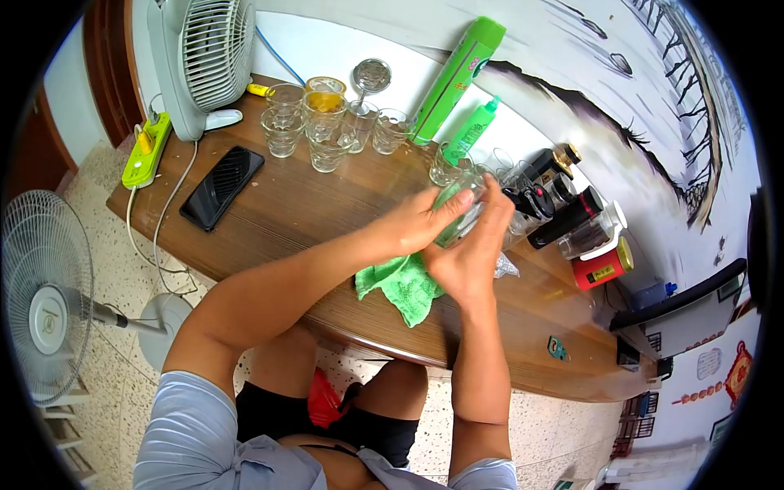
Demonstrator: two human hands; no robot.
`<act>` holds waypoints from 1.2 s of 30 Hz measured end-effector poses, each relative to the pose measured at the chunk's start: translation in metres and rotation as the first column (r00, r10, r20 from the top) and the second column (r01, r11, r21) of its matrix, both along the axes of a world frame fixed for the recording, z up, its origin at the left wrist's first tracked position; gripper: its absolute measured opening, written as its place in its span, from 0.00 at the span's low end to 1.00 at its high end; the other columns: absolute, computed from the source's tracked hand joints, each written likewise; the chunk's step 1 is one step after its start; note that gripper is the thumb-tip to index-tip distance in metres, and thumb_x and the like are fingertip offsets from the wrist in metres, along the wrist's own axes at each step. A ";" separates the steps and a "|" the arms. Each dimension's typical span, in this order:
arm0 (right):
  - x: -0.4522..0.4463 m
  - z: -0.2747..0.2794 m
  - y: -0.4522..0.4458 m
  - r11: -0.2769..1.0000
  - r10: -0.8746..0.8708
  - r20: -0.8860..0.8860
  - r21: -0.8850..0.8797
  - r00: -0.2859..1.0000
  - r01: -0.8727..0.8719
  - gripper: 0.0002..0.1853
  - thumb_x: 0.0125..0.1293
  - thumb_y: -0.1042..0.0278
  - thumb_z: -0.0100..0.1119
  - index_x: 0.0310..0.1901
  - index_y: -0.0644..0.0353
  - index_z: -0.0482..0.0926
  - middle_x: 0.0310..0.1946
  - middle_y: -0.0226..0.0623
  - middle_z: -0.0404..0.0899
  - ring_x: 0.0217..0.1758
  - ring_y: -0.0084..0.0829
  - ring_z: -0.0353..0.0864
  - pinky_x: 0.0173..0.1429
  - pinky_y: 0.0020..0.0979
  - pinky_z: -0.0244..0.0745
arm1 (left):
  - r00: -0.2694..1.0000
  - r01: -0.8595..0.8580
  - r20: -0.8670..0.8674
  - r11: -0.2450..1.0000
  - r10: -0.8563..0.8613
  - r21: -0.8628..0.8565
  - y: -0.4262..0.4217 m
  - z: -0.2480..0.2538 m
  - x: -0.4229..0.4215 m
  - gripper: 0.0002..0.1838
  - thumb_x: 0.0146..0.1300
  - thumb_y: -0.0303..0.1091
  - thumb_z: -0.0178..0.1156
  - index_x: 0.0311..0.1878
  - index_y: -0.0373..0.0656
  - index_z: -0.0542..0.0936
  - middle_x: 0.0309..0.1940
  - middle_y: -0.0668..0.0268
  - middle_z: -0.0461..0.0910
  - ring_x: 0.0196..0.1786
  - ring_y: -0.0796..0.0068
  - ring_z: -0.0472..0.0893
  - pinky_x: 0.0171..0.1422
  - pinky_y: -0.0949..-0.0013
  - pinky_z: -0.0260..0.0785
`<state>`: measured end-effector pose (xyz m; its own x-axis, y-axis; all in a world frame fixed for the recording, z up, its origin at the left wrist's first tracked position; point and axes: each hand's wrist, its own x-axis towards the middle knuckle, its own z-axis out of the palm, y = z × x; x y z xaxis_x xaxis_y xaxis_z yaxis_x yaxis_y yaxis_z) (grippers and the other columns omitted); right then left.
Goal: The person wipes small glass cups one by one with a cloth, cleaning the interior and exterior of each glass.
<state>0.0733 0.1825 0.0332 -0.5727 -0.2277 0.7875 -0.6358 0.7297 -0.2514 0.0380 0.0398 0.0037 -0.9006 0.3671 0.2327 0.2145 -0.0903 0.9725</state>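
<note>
Wooden table [282, 216]; left hand [420, 219], right hand [469, 260] raised above, fingers [496, 200] wrapped round clear glass [452, 232].

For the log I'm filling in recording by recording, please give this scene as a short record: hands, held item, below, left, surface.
Left hand: gripping a clear glass tumbler
Right hand: gripping the same tumbler
Held item: one tumbler, between both hands
Below: fuzzy bright green cloth on the table
Left: cluster of clear drinking glasses; black rectangular phone
Surface: brown wooden table
</note>
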 end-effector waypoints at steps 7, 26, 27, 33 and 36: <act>0.015 -0.004 -0.016 0.964 0.226 0.180 0.102 0.957 -0.247 0.57 0.43 0.79 0.77 0.79 0.68 0.59 0.65 0.60 0.68 0.67 0.63 0.69 0.74 0.54 0.70 | 0.999 -0.034 0.038 0.976 0.027 0.217 -0.018 0.012 -0.016 0.43 0.84 0.71 0.46 0.67 0.33 0.81 0.59 0.57 0.84 0.65 0.71 0.80 0.73 0.64 0.71; 0.004 -0.005 -0.006 0.997 0.045 0.041 0.064 0.998 -0.047 0.55 0.48 0.76 0.77 0.79 0.73 0.58 0.64 0.62 0.68 0.68 0.61 0.69 0.75 0.55 0.68 | 0.979 -0.203 -0.049 0.961 0.198 -0.189 -0.004 0.005 0.000 0.40 0.84 0.69 0.50 0.61 0.32 0.81 0.51 0.54 0.86 0.56 0.68 0.82 0.64 0.61 0.76; 0.005 -0.008 -0.008 0.992 0.077 0.050 0.098 0.996 -0.082 0.55 0.47 0.77 0.77 0.79 0.73 0.59 0.64 0.62 0.68 0.68 0.62 0.69 0.74 0.55 0.68 | 0.978 -0.208 -0.054 0.971 0.203 -0.119 -0.004 0.004 -0.004 0.40 0.84 0.70 0.49 0.61 0.33 0.81 0.52 0.54 0.86 0.57 0.68 0.82 0.65 0.61 0.76; 0.011 -0.004 -0.013 0.968 0.218 0.118 0.097 0.969 -0.230 0.62 0.44 0.78 0.78 0.83 0.69 0.53 0.67 0.60 0.66 0.69 0.60 0.69 0.76 0.53 0.69 | 0.996 0.041 0.062 0.960 -0.061 0.276 -0.019 0.017 -0.011 0.43 0.84 0.72 0.45 0.65 0.35 0.82 0.56 0.56 0.86 0.62 0.67 0.84 0.70 0.62 0.76; 0.012 0.002 -0.012 0.959 0.279 0.092 0.021 0.956 -0.282 0.63 0.44 0.77 0.80 0.84 0.68 0.53 0.68 0.60 0.67 0.70 0.60 0.69 0.77 0.52 0.69 | 0.893 0.163 0.253 0.790 -0.373 0.591 -0.020 0.021 -0.015 0.43 0.83 0.74 0.43 0.64 0.37 0.82 0.57 0.57 0.87 0.60 0.68 0.86 0.68 0.59 0.80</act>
<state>0.0853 0.1706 0.0353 -0.5480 -0.4144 0.7266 -0.7927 0.5345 -0.2930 0.0229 0.0195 0.0246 -0.8421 0.5126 0.1679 -0.2315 -0.6246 0.7459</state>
